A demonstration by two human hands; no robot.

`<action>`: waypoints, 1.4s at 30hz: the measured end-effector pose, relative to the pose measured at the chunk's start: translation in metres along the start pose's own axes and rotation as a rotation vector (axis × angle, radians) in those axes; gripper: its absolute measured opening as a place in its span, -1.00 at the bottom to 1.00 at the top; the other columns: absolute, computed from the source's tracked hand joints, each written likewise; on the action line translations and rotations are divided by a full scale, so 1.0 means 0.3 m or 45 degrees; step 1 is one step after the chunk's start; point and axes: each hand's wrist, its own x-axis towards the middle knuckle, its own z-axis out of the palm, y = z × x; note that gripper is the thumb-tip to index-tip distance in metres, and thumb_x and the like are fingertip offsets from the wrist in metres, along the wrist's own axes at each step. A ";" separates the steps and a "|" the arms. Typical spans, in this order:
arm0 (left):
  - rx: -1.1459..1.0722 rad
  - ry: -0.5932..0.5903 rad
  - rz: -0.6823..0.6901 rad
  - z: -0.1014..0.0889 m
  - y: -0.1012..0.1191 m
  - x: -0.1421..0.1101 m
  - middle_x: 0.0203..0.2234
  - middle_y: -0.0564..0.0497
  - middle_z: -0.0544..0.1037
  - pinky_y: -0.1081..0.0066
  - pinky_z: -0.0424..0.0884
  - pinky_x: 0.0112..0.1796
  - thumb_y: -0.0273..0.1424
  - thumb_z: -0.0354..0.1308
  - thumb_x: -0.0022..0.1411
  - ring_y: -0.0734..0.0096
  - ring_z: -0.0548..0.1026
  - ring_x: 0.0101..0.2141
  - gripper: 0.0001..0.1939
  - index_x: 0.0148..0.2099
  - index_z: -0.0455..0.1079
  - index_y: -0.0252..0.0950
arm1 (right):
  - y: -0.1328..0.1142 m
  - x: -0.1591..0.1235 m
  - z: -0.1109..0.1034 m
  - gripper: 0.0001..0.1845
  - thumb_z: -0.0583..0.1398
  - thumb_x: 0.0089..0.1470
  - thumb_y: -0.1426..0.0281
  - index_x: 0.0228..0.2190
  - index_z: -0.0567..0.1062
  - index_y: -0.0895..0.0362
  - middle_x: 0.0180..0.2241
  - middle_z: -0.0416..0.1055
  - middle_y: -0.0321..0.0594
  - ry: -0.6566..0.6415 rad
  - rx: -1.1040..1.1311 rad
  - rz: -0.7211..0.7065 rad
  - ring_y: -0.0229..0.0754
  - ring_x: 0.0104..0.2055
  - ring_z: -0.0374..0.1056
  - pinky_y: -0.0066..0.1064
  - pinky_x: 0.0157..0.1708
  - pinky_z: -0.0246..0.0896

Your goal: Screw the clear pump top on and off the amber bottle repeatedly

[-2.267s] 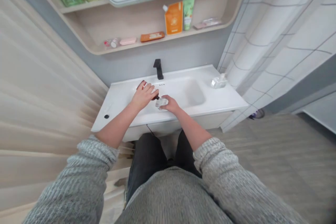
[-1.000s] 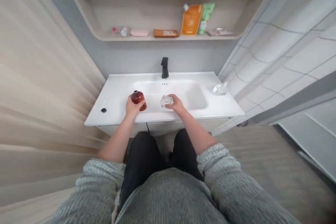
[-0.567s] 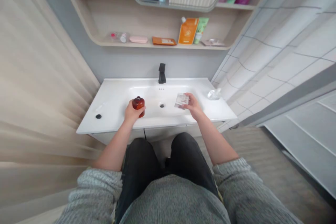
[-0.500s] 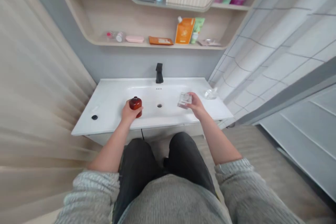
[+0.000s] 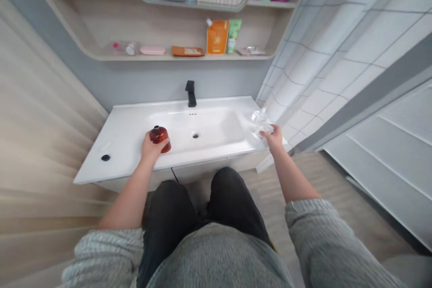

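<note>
Wrapped round an amber bottle [image 5: 158, 137] is my left hand [image 5: 150, 148], at the left front of the white washbasin [image 5: 216, 146]. The bottle stands nearly upright and its neck is uncovered. My right hand [image 5: 272, 137] pinches a clear, boxy container [image 5: 266, 128] over the counter's right end. Directly behind it, another clear container [image 5: 259, 116] overlaps it in view, so I cannot tell whether the two touch. A small round black cap [image 5: 105, 158] lies on the counter to the left of the amber bottle.
A black faucet [image 5: 191, 94] rises behind the basin's drain [image 5: 195, 135]. Above it, a wall shelf [image 5: 145, 57] bears an orange pouch [image 5: 218, 37], a green tube [image 5: 233, 36] and other toiletries. A curtain [image 5: 43, 144] hangs at left, a tiled wall [image 5: 324, 72] at right.
From pouring over the clear container, the amber bottle has come upright and moved left in my left hand. My right hand has carried the clear container right, to the counter's end.
</note>
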 end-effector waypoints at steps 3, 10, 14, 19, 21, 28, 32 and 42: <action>0.010 -0.007 -0.002 -0.001 -0.002 0.001 0.03 -0.13 0.70 -0.06 0.58 0.25 -0.24 0.66 -0.03 0.00 0.71 0.03 -0.24 0.20 0.49 -0.19 | 0.028 0.008 0.010 -0.17 0.47 -0.25 -0.02 0.01 0.41 0.05 -0.09 0.51 -0.16 0.088 0.018 0.137 0.09 -0.03 0.48 0.07 0.13 0.47; 0.019 -0.011 -0.048 -0.008 0.035 -0.016 0.04 -0.12 0.71 0.01 0.58 0.25 -0.26 0.66 -0.02 0.03 0.72 0.04 -0.24 0.21 0.48 -0.17 | 0.001 0.000 0.031 -0.03 0.52 -0.17 -0.06 0.14 0.39 0.14 0.08 0.51 0.12 0.087 -0.084 0.126 0.29 0.18 0.46 0.15 0.29 0.37; 0.044 -0.019 -0.034 -0.007 0.029 -0.010 0.07 -0.13 0.71 0.04 0.56 0.25 -0.26 0.66 -0.01 0.02 0.71 0.07 -0.22 0.22 0.47 -0.17 | -0.046 -0.055 0.018 0.03 0.45 0.02 -0.10 0.30 0.33 0.22 0.31 0.36 0.27 0.311 -0.169 -0.173 0.36 0.41 0.30 0.24 0.47 0.18; 0.010 0.075 0.003 0.005 0.028 -0.022 0.17 -0.15 0.65 0.06 0.54 0.27 -0.30 0.65 0.01 0.05 0.68 0.14 -0.11 0.33 0.35 -0.15 | -0.224 -0.259 0.161 -0.61 0.23 0.33 0.17 0.06 0.57 0.12 0.07 0.60 0.10 -0.039 -0.193 -0.664 0.21 0.21 0.49 0.11 0.35 0.35; 0.031 0.130 -0.016 0.000 0.042 -0.032 0.15 -0.17 0.63 0.04 0.54 0.26 -0.28 0.64 0.04 0.04 0.67 0.12 -0.11 0.34 0.33 -0.18 | -0.306 -0.345 0.268 -0.73 0.23 0.36 0.25 -0.02 0.64 0.07 -0.04 0.68 -0.01 -0.515 -0.210 -0.783 0.12 0.10 0.56 -0.04 0.27 0.43; 0.367 0.299 0.185 -0.209 0.112 0.060 0.23 -0.27 0.50 0.01 0.43 0.37 -0.21 0.63 0.03 -0.06 0.53 0.27 -0.14 0.29 0.37 -0.30 | -0.405 -0.455 0.447 -0.59 0.32 0.40 0.18 0.14 0.64 0.12 0.01 0.72 -0.03 -0.827 -0.553 -0.654 0.13 0.13 0.57 -0.13 0.19 0.42; 0.565 0.268 0.035 -0.367 0.120 0.168 0.18 -0.26 0.61 -0.03 0.50 0.30 -0.17 0.61 0.07 -0.13 0.61 0.19 -0.19 0.27 0.41 -0.29 | -0.400 -0.451 0.428 -0.64 0.30 0.43 0.19 0.11 0.66 0.11 -0.02 0.73 -0.07 -0.804 -0.586 -0.623 0.09 0.11 0.58 -0.20 0.15 0.40; 0.796 0.195 -0.270 -0.454 0.090 0.259 0.18 -0.41 0.67 -0.10 0.54 0.24 0.00 0.59 0.08 -0.31 0.63 0.22 -0.13 0.29 0.47 -0.36 | -0.416 -0.459 0.429 -0.60 0.24 0.44 0.16 0.07 0.71 0.13 -0.12 0.74 -0.04 -0.796 -0.738 -0.621 0.08 0.02 0.59 -0.22 0.06 0.35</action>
